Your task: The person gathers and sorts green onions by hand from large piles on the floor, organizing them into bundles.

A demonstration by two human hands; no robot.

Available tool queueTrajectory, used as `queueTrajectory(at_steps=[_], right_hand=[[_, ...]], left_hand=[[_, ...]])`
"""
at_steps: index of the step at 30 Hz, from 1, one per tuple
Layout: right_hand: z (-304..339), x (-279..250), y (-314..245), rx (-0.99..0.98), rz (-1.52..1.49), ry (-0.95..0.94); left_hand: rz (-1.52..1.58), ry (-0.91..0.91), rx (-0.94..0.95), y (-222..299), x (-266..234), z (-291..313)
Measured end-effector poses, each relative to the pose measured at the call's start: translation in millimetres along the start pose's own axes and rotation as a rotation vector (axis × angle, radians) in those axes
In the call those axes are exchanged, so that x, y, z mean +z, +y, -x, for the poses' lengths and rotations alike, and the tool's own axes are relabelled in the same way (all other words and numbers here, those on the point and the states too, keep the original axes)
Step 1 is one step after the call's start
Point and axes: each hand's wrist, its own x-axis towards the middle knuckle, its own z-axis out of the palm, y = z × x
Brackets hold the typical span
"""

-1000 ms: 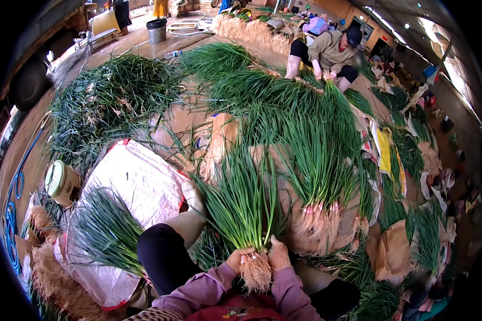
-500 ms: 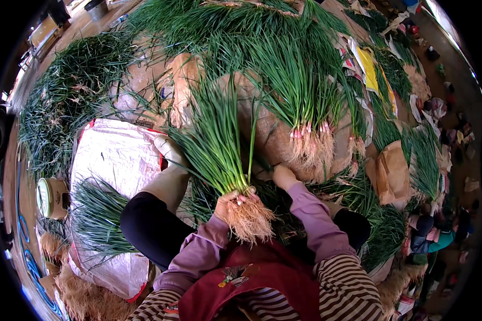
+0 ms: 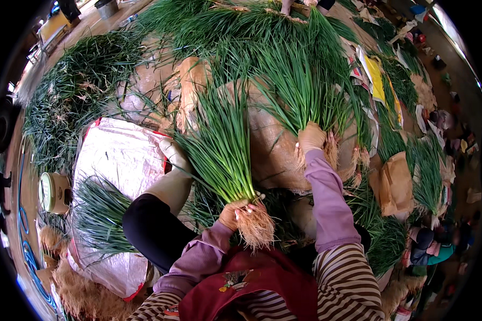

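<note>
Honestly, your left hand is clamped on one bunch right above its roots, over your lap, with the leaves fanning up toward the white sack. Your right hand is stretched out and closed around a second bunch lying on the brown mound. The risk I see: one fist on that many stalks, so the outer ones could slide loose and the fan could splay. And if you drag the far bunch by its base, the tangled leaves beside it might snap or pull neighbours along.
</note>
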Motion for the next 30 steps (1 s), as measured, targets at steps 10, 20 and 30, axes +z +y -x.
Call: queueTrajectory(at_steps=[10,20,30], right_hand=[[159.1,-60.4,-45.7,-0.332,-0.878,-0.522],[166.7,26.2,-16.7,-0.484,-0.371,-0.795],[61.3,-2.9,6.4,0.002,-0.293,-0.304]], left_hand=[[0.037,0.164,-0.063,-3.0,-4.6,1.3],[0.044,-0.053,0.134,3.6,55.5,12.0],[0.069,-0.023,0.111,2.1,23.3,1.6]])
